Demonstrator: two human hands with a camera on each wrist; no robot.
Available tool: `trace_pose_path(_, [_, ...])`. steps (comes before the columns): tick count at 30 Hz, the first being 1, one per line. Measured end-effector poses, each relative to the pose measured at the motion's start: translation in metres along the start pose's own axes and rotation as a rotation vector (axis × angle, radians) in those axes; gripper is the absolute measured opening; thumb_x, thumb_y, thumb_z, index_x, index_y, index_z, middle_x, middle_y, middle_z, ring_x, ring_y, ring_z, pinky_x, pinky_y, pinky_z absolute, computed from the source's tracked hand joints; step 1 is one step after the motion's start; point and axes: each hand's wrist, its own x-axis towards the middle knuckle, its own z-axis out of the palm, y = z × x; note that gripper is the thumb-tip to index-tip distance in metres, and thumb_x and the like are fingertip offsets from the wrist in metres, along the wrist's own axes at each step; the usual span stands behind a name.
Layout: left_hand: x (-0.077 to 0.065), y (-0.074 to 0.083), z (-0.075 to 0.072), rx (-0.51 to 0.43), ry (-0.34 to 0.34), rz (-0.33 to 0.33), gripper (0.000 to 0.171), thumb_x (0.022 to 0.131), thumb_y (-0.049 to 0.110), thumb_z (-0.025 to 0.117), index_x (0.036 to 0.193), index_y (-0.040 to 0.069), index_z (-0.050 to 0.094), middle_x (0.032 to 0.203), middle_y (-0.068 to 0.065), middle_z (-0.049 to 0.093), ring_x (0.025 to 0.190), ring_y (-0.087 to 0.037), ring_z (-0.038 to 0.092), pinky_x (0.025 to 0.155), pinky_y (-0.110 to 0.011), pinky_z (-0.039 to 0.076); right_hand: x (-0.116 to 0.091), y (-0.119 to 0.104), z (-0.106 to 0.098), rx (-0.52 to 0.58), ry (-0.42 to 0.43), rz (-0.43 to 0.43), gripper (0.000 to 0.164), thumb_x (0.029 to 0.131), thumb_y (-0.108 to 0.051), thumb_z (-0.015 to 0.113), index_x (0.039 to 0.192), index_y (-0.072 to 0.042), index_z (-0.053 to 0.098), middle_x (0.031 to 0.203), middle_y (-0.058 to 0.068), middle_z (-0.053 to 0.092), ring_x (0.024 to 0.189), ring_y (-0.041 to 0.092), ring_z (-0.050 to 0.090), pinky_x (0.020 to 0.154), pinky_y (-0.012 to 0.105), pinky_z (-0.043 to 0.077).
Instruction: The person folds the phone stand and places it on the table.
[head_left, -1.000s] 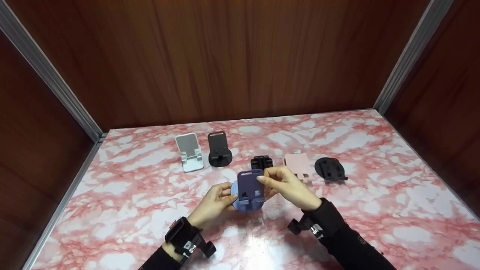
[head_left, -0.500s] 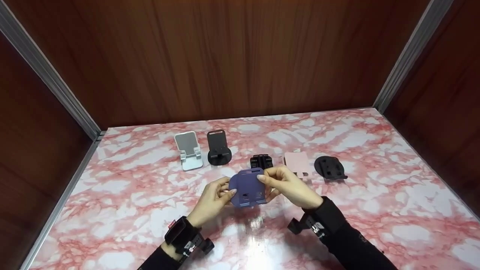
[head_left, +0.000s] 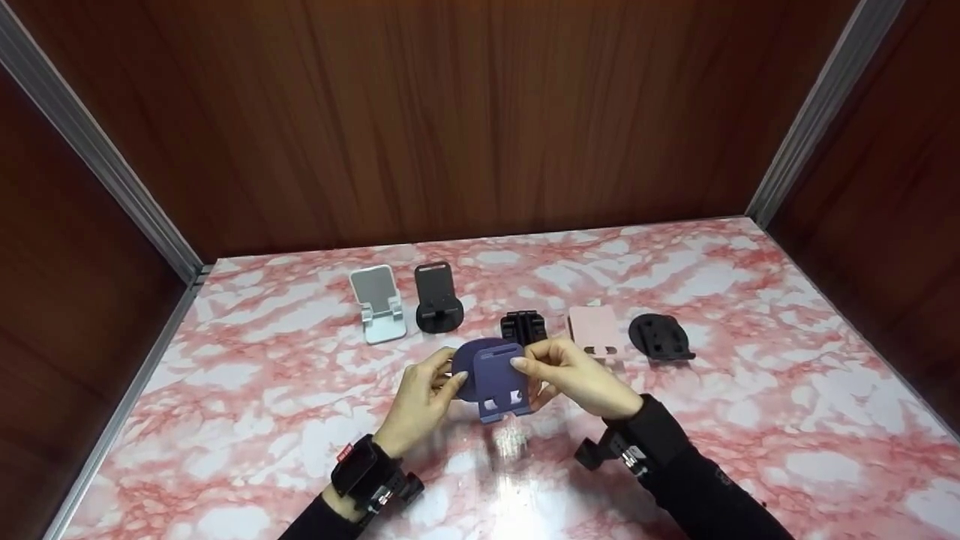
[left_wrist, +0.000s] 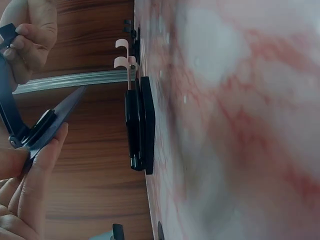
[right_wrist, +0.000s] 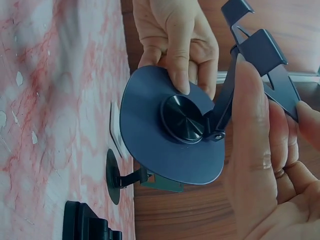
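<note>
A purple-blue phone stand [head_left: 499, 379] is held up in front of the body by both hands. My left hand [head_left: 421, 394] pinches the edge of its round base, thumb on one face and fingers behind. In the right wrist view the base [right_wrist: 150, 130] shows a black disc at its centre and a hinged arm. My right hand [head_left: 581, 379] pinches the upper right edge of the cradle plate, which has a slot and two cut-outs. The base is angled away behind the plate. In the left wrist view the folding arm [left_wrist: 12, 117] stands out from the base.
Behind the hands on the marbled table [head_left: 262, 412] stand a white phone stand [head_left: 379, 304] and a black one [head_left: 439, 296]. A folded black stand [head_left: 523, 326], a pink stand [head_left: 594, 330] and a flattened black round stand [head_left: 661, 337] lie further right. Wood panels enclose the back and sides.
The stand's base has swung from below and behind the cradle plate to its upper left. My left hand turns with it and has shifted slightly left and up; the right keeps its pinch.
</note>
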Motion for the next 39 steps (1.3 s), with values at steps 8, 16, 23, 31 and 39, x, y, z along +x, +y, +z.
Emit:
trace_pose_path(8, [-0.001,0.012,0.004,0.084,0.041,0.057,0.019,0.091,0.004,0.054,0.109,-0.001,0.057,0.098,-0.017,0.070,0.083,-0.024,0.070,0.070,-0.022,0.057,0.000,-0.002,0.001,0.021,-0.005,0.036,0.020,0.094,-0.018,0.053,0.084,-0.003,0.061,0.069,0.001,0.066,0.056,0.009,0.060,0.052,0.031,0.056])
trace_pose_path(16, [-0.006,0.038,0.002,0.102,0.081,0.122,0.015,0.090,0.001,0.054,0.104,-0.003,0.059,0.091,-0.017,0.071,0.078,-0.024,0.070,0.066,-0.026,0.058,0.001,0.002,0.003,0.088,-0.052,0.050,0.020,0.095,-0.018,0.051,0.082,-0.006,0.059,0.068,0.000,0.065,0.052,0.009,0.059,0.050,0.029,0.056])
trace_pose_path(23, [-0.004,0.027,0.005,0.076,0.092,0.090,0.017,0.089,-0.002,0.054,0.106,-0.004,0.058,0.093,-0.020,0.070,0.081,-0.028,0.070,0.070,-0.027,0.058,0.002,0.006,0.002,0.179,-0.062,0.091,0.019,0.095,-0.018,0.050,0.082,-0.009,0.060,0.070,-0.002,0.065,0.059,0.008,0.060,0.051,0.026,0.055])
trace_pose_path(31, [-0.003,0.001,0.012,0.088,0.110,0.134,0.017,0.091,0.010,0.055,0.107,0.006,0.060,0.096,-0.012,0.071,0.082,-0.020,0.071,0.070,-0.019,0.056,0.001,0.007,0.000,0.218,-0.082,0.148,0.018,0.095,-0.020,0.052,0.090,-0.007,0.064,0.071,0.001,0.067,0.053,0.008,0.059,0.051,0.025,0.055])
trace_pose_path(39, [-0.005,0.002,0.014,0.112,0.145,0.229,0.014,0.092,0.014,0.055,0.104,0.009,0.061,0.092,-0.005,0.072,0.079,-0.011,0.070,0.069,-0.017,0.056,0.001,0.006,0.000,0.268,-0.135,0.191,0.020,0.096,-0.020,0.049,0.089,-0.007,0.063,0.063,-0.003,0.061,0.049,0.006,0.059,0.051,0.024,0.056])
